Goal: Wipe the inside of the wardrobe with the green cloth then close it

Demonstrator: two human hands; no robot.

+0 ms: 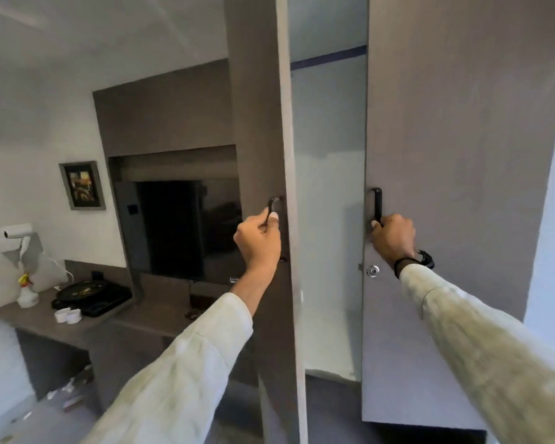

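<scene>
The wardrobe stands straight ahead with two grey-brown doors. Its left door [257, 123] is swung out edge-on toward me, and the right door [455, 155] is partly open. Between them a narrow gap shows the pale inside [329, 219]. My left hand [258, 243] is shut on the left door's dark handle [273, 206]. My right hand [393, 238] is shut on the right door's black handle [378, 203], above a round silver lock [372, 270]. No green cloth is in view.
To the left, a dark television [189, 229] sits in a wall recess. A desk [103, 322] below holds a black tray [92, 296], two white cups [67, 315] and a white spray bottle [27, 291]. A hair dryer [15, 233] and a framed picture [82, 185] hang on the wall.
</scene>
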